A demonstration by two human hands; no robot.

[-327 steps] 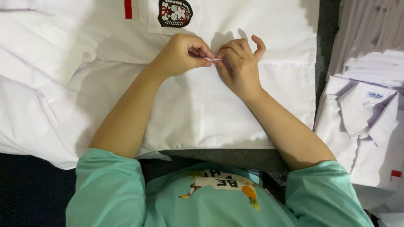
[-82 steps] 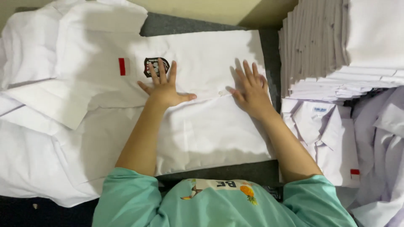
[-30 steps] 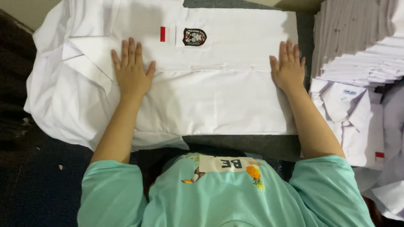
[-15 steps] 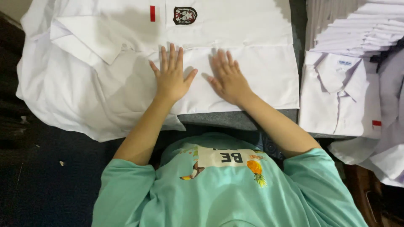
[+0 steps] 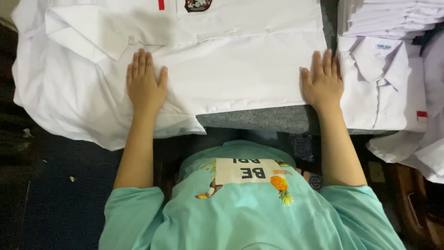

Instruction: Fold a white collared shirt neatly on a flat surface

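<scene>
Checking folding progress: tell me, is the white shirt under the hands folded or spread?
Partly folded: the white shirt shows a straight right edge, but its left side still spreads loose.

garment workshop/packing rm: stacks of folded white shirts (image 5: pixel 388 18) beside grey worktable (image 5: pixel 259 118), more shirts (image 5: pixel 386 88) nearby.

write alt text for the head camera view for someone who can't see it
Seen from above, a person's left hand and right hand press flat, palms down, on a white shirt spread over a grey table. To the right lie a folded white shirt and a stack of folded shirts.
</scene>
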